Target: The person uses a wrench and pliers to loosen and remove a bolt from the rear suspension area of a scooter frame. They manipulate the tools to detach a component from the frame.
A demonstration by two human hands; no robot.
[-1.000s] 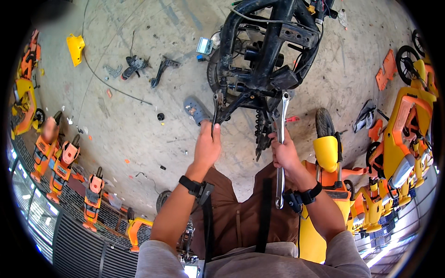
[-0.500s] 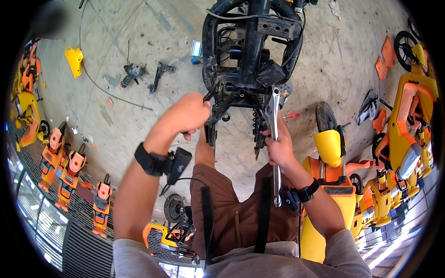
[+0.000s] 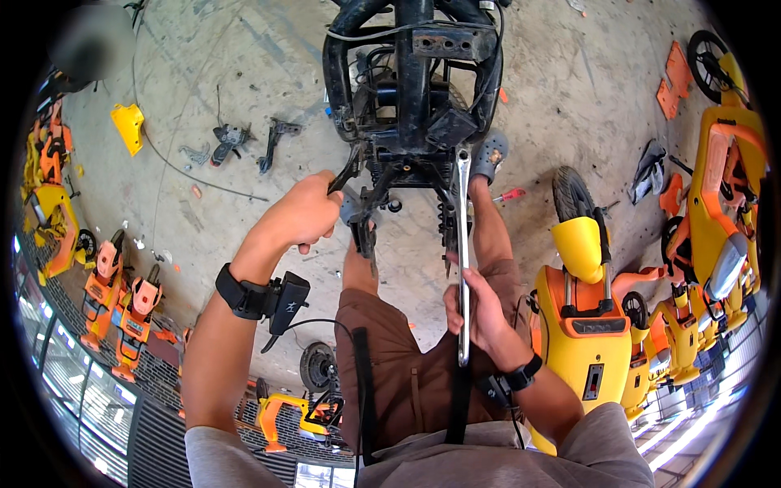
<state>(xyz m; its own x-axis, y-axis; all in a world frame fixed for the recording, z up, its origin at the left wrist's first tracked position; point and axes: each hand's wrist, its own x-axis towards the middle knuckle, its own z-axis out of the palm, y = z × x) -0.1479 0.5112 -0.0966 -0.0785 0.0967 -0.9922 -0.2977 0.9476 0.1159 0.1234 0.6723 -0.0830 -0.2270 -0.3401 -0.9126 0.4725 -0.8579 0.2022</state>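
The black metal vehicle frame [image 3: 413,81] stands between my legs, with a coil spring shock [image 3: 447,220] hanging on its right side. My right hand [image 3: 482,313] is closed round the lower part of a long silver wrench [image 3: 464,236]. The upper end of that wrench lies against the frame's right joint. On the left, my left hand [image 3: 307,210] grips a dark slim hand tool [image 3: 347,169], whose tip meets the frame's left side. Its exact kind is unclear.
A red screwdriver [image 3: 510,195] lies right of my foot. A yellow-orange scooter body [image 3: 582,342] stands close to my right arm. Loose black parts [image 3: 232,142], a yellow panel [image 3: 128,128] and a long cable lie on the concrete floor to the left.
The vehicle frame now appears further left and higher in view. My right hand has slid lower along the wrench, its fingers looser. My left hand has moved left and slightly down.
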